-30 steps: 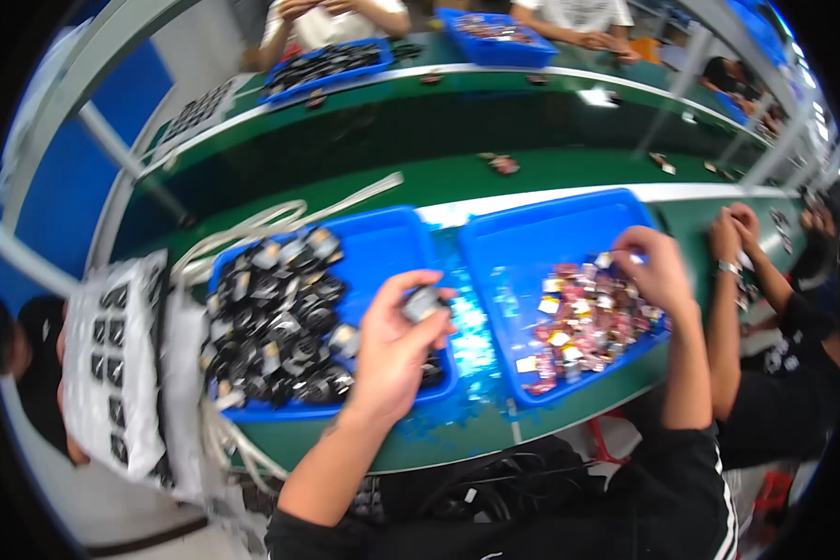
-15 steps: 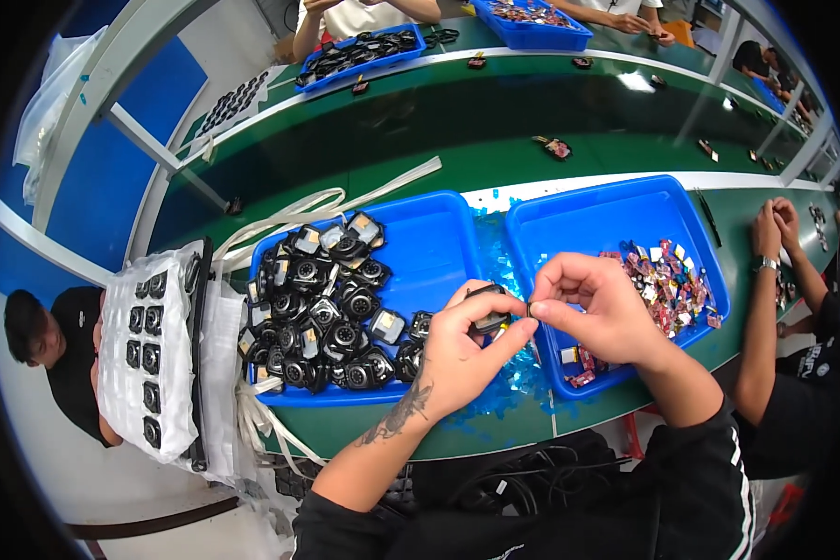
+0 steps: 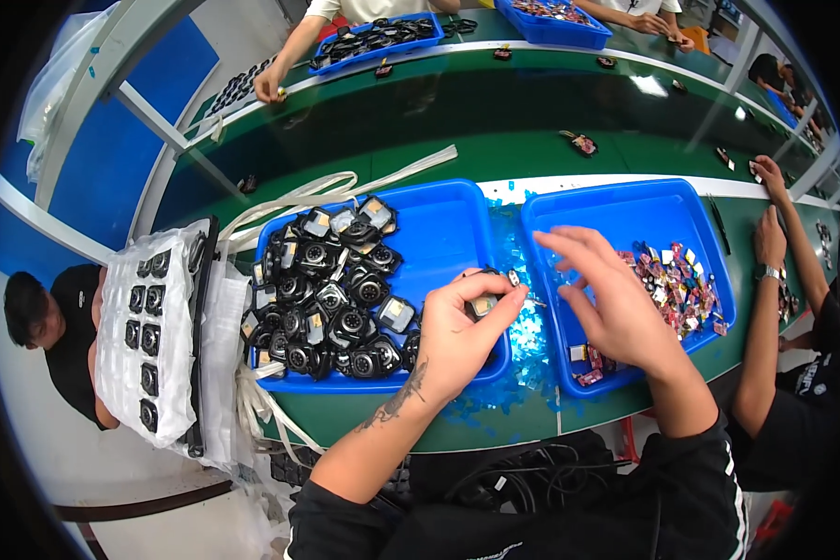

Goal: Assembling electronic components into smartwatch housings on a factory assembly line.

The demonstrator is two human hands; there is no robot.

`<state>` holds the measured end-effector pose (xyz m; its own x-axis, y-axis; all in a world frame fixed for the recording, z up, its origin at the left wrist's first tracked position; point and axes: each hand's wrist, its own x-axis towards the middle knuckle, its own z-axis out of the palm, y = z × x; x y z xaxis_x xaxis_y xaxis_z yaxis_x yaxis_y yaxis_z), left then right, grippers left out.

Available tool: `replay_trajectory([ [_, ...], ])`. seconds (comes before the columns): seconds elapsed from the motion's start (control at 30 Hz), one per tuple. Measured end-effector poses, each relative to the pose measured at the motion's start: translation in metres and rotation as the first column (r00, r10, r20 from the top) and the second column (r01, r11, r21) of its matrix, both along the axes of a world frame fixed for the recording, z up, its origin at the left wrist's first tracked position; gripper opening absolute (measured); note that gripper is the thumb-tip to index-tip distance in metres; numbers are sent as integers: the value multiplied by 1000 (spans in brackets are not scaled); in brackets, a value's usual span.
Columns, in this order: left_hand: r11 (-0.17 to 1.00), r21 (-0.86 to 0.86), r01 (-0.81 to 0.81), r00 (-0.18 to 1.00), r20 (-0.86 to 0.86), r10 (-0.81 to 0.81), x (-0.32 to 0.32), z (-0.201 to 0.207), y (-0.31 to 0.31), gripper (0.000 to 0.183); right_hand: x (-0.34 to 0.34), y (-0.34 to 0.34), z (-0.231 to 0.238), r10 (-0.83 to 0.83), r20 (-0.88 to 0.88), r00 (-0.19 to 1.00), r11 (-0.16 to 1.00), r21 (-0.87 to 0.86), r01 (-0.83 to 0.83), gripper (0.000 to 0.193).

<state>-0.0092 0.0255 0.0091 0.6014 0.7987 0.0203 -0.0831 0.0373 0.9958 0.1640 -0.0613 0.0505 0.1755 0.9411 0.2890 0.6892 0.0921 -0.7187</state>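
Above the gap between two blue trays, my left hand point(image 3: 453, 331) pinches a black watch case point(image 3: 483, 304) between thumb and fingers, which partly cover it. A small pale piece point(image 3: 514, 277) shows at its thumb side; whether it is joined to the case I cannot tell. My right hand point(image 3: 616, 313) is open, its fingers spread over the near left side of the right blue tray point(image 3: 616, 210). That tray holds a heap of small red, white and gold electronic parts point(image 3: 677, 289). In the left blue tray point(image 3: 443, 233) lies a pile of black watch cases point(image 3: 331, 299).
Blue film scraps point(image 3: 523, 364) litter the green table between the trays. White straps point(image 3: 336, 191) lie behind the left tray. A white foam tray point(image 3: 149, 345) with watch cases stands at far left. Beyond runs a green conveyor point(image 3: 420, 112); co-workers sit opposite and at right.
My right hand has come away from the left hand's fingertips and opened. The left hand keeps the watch case. Across the conveyor, a co-worker's hand has reached to its edge.
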Motion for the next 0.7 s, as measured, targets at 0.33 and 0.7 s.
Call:
replay_trajectory([
  [0.33,935,-302,186,972,196,-130,2,6,-4,37,10,6,-16,252,-572,781,968,159,-196,17],
  [0.7,918,-369,-146,930,266,255,2,4,0,39,-3,-6,-15,253,-604,756,929,-67,-364,13],
])
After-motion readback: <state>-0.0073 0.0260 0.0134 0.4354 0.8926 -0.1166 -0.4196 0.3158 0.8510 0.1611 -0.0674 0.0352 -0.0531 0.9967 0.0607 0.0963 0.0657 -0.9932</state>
